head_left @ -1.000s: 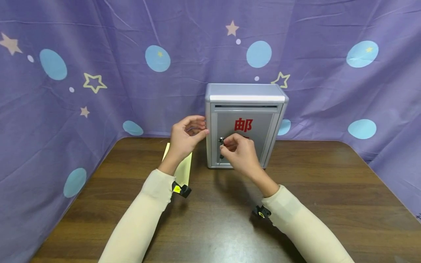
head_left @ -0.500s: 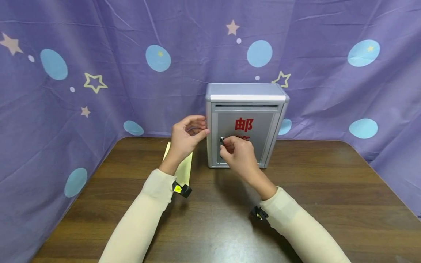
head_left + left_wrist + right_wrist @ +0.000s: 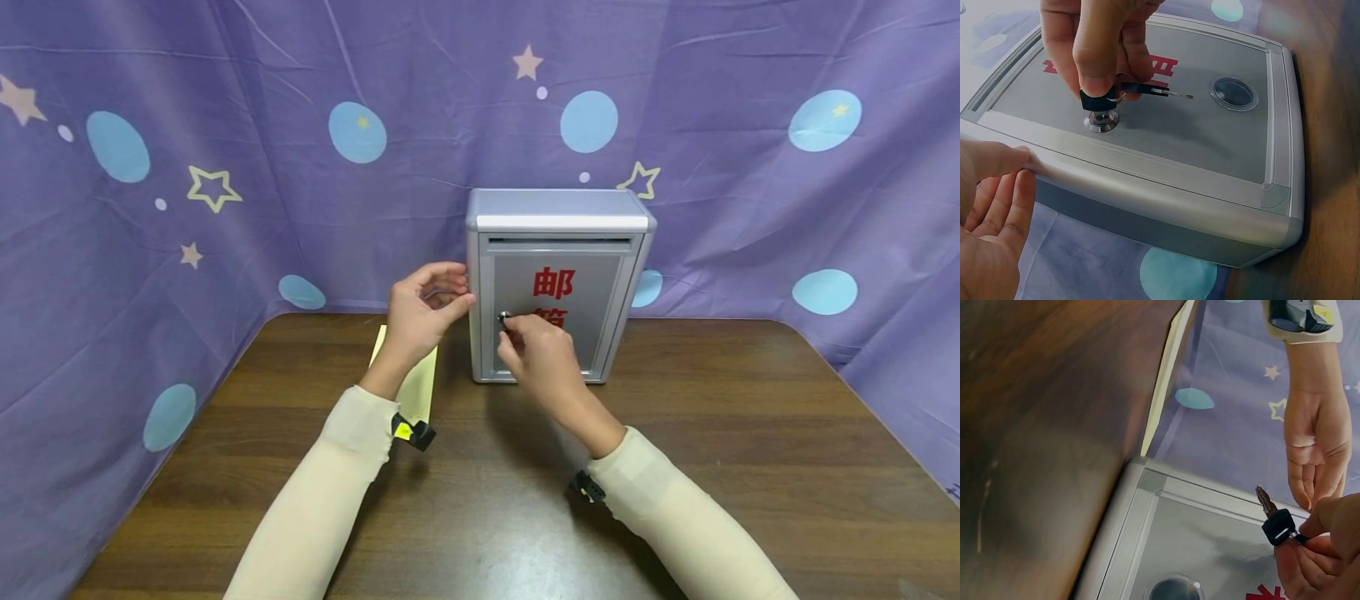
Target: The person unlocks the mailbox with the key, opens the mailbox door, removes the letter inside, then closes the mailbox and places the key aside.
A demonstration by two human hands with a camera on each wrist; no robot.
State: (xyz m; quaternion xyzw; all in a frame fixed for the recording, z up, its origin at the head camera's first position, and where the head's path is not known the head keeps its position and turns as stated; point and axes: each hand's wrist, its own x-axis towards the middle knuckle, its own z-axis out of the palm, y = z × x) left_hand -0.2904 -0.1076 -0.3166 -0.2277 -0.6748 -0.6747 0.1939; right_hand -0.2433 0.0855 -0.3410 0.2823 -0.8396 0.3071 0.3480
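Note:
A grey metal mailbox (image 3: 562,208) with red characters and a slot near its top stands upright on the table. My right hand (image 3: 542,354) pinches a black-headed key (image 3: 1096,101) at the round lock (image 3: 1102,122) on the mailbox door. A second black-headed key (image 3: 1144,89) hangs from the same ring, its blade free, and shows beside my fingers in the right wrist view. My left hand (image 3: 423,308) touches the mailbox's left edge, thumb at the front rim and fingers against the side wall. The door is closed.
A pale yellow paper item (image 3: 420,387) lies on the wooden table (image 3: 720,417), partly behind my left wrist. Behind the table hangs a purple curtain (image 3: 450,100) with stars and blue spots. A round window (image 3: 1234,92) sits low in the door.
My right hand has turned at the lock and tilted left, uncovering more of the red lettering. The hanging key has dropped out of sight in the head view. My left hand has stayed put.

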